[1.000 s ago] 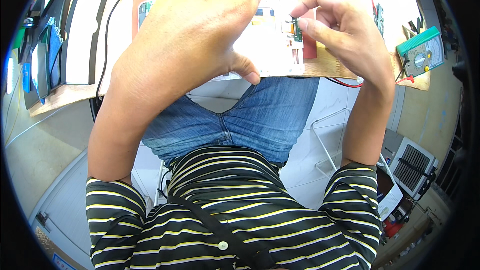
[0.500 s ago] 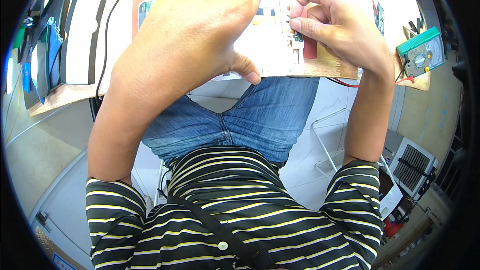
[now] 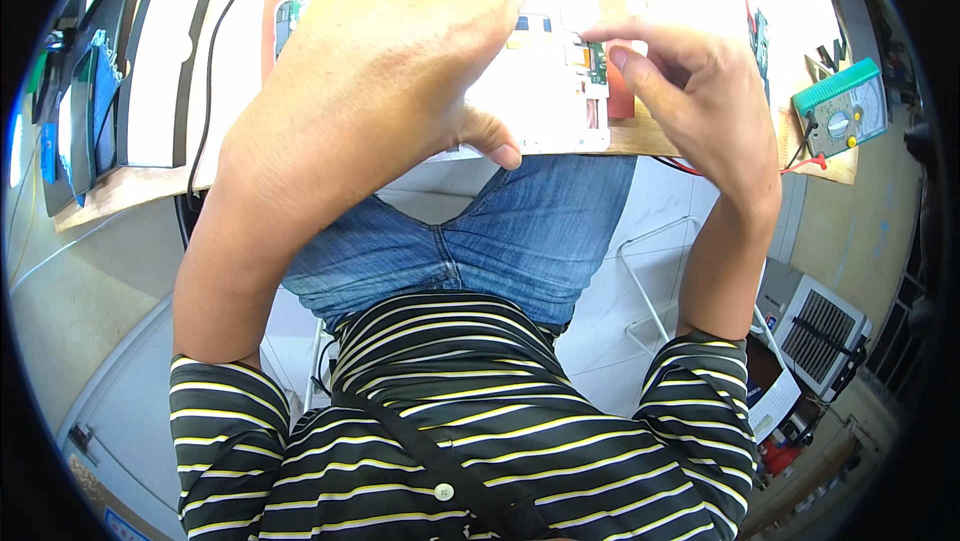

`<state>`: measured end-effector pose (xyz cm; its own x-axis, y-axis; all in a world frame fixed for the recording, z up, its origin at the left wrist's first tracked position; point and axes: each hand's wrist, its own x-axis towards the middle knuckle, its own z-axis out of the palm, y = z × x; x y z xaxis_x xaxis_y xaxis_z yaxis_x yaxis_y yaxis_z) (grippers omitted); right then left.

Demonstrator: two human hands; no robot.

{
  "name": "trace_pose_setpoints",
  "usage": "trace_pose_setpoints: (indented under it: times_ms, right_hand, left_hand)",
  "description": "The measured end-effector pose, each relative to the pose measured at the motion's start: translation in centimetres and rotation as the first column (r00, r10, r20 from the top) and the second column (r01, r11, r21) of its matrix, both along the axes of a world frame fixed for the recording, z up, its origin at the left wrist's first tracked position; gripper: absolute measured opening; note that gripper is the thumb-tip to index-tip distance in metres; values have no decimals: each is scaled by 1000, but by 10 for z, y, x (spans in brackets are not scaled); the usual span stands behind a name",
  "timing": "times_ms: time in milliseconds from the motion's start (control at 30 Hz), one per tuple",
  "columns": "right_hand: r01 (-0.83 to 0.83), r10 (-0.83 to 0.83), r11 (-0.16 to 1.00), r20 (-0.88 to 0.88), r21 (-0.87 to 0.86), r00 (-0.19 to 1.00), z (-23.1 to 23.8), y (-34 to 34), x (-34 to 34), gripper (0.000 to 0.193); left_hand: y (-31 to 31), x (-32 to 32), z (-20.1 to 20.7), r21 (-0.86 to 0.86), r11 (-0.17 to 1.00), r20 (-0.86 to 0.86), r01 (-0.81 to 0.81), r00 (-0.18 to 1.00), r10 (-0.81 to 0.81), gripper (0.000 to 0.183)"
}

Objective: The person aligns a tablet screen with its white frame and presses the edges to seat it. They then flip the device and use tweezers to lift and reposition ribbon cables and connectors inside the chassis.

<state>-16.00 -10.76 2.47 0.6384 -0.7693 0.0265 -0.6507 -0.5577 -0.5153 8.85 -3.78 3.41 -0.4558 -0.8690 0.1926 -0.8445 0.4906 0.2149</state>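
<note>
An opened tablet (image 3: 530,91) lies at the table's front edge, its inside up, with a pale, overexposed middle. On its right side are a strip of green circuit board (image 3: 597,63) and an orange flat cable (image 3: 578,58). My left hand (image 3: 390,51) stretches across the tablet with fingers spread, its thumb by the near edge. Its fingertips run out of view or into glare at the top. My right hand (image 3: 695,76) is at the tablet's right side. Its index fingertip touches or hovers just over the board's upper end, thumb apart, and I see nothing between them.
A reddish mat (image 3: 622,91) lies under the tablet on the wooden table (image 3: 655,136). At right rests a green-topped analog multimeter (image 3: 840,111) with a red lead. Flat dark-edged panels (image 3: 170,71) and a black cable (image 3: 212,71) lie at left.
My right thumb and index finger have parted, and the hand has shifted slightly right and down, uncovering more of the circuit board. My left hand stays nearly in place.
</note>
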Motion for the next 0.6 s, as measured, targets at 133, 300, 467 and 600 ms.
trace_pose_setpoints:
  times_ms: [133, 300, 467, 600]
  right_hand:
    - [-49, 45, 987, -30, -153, 999, -3, 9, 2, 27]
    - [-42, 43, 988, 7, -147, 999, -7, 6, 6, 27]
    - [-106, 105, 967, -18, -229, 994, -6, 4, 11, 26]
    - [-182, 156, 940, -109, -290, 982, 1, 6, 14, 22]
  left_hand:
    - [2, 0, -2, 21, 1000, -1, -2, 1000, 2, 88]
    - [1, 3, 0, 64, 998, 8, -7, 1000, 7, 86]
    - [0, -3, -1, 56, 997, 53, -55, 997, 52, 85]
    - [4, -7, -5, -83, 994, 71, -67, 995, 73, 85]
